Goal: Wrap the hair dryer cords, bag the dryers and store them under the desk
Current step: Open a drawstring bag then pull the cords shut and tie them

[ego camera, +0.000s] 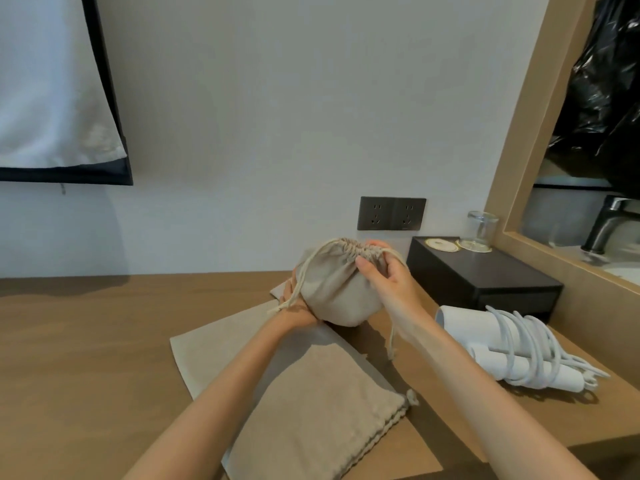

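A full beige drawstring bag [337, 289] is held a little above the wooden desk [86, 341], its mouth gathered tight. My left hand [299, 306] cups the bag from below and behind, with a cord hanging over it. My right hand [384, 271] pinches the gathered neck at the top right; another cord end dangles under that wrist. A white hair dryer [498, 348] with its cord wound around it lies on the desk to the right. Empty flat beige bags [311, 410] lie in front of me.
A black box [485, 275] stands at the back right with a glass [481, 230] and a coaster on it. A double wall socket [391, 213] sits above the desk. A wooden frame [519, 133] borders a sink with a tap [609, 220] at the right.
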`<state>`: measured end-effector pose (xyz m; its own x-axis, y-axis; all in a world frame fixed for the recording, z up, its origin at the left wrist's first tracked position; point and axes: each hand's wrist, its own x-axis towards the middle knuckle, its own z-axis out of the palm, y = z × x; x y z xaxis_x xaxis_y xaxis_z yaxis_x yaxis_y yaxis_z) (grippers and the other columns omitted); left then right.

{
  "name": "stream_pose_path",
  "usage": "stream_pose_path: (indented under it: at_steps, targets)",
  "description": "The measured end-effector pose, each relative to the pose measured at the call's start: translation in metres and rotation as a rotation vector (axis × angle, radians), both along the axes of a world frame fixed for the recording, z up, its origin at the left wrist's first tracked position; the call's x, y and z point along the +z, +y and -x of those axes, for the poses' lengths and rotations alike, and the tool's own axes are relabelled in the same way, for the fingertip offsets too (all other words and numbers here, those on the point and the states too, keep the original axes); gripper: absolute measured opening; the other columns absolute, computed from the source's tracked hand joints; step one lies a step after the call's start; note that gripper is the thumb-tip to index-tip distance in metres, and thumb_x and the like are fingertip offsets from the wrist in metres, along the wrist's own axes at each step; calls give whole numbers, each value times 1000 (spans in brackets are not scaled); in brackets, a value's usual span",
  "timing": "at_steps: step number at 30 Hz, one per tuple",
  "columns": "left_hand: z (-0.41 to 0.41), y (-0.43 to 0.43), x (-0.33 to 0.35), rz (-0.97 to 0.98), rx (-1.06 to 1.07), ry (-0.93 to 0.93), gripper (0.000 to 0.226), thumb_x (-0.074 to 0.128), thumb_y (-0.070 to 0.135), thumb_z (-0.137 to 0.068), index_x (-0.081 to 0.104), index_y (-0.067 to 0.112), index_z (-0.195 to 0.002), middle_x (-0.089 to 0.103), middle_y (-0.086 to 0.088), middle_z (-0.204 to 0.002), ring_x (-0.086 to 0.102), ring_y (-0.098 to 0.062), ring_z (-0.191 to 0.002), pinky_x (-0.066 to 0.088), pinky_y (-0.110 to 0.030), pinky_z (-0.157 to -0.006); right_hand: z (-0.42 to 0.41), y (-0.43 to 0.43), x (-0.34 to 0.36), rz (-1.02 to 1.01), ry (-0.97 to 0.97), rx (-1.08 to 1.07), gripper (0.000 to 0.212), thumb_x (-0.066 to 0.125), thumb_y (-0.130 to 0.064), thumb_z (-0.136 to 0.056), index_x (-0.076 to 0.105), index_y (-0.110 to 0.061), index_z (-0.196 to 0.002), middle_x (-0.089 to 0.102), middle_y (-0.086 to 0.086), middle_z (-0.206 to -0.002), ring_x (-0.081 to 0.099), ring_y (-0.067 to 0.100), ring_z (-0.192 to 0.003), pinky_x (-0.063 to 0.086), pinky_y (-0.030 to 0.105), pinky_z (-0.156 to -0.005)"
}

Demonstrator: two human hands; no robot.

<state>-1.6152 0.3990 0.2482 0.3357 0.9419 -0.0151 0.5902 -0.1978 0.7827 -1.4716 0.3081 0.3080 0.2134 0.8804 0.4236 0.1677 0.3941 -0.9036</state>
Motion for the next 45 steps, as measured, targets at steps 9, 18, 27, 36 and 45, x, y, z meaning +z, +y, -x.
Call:
stream_pose_path:
  at_steps: [9,18,27,36,45]
  targets:
    - [25,-51,19,-14,-181,-484,108,70,30,-82,-15,31,-148,-15,30,-139,1,7,-133,15,-22,-108,3,-16,-34,42,-67,68,32,53,-24,-95,50,-35,-125,57,-12,-128,50,2,-121,42,27,-103]
    - [-1,-81,31,-465,-82,-654,37,24,32,-103,55,23,-84,63,26,-114,45,4,-125,26,-22,-108,12,-31,-44,-124,-104,-171,29,41,-21,-101,69,-29,-101,60,-9,-121,53,2,-116,41,25,-101]
    - [9,-78,-19,-434,81,-392,33,31,31,-102,44,19,-75,56,-9,-72,55,-22,-69,42,-38,-69,5,-39,-69,-150,-651,-253,49,26,-43,-98,62,-15,-79,60,-2,-73,55,9,-73,45,36,-69]
    - [18,-89,-17,-541,-10,-104,22,37,29,-101,57,23,-108,50,5,-101,53,-9,-83,38,-21,-73,4,-52,-63,-82,-705,-275,63,26,-61,-93,71,-17,-85,64,-5,-65,59,7,-64,51,37,-65]
    - [7,-69,14,-457,21,252,48,30,21,-99,29,22,-147,26,5,-154,24,-18,-137,22,-29,-109,4,-13,-37,48,-987,-297,37,35,-31,-102,65,-10,-104,52,0,-98,51,16,-97,33,22,-78]
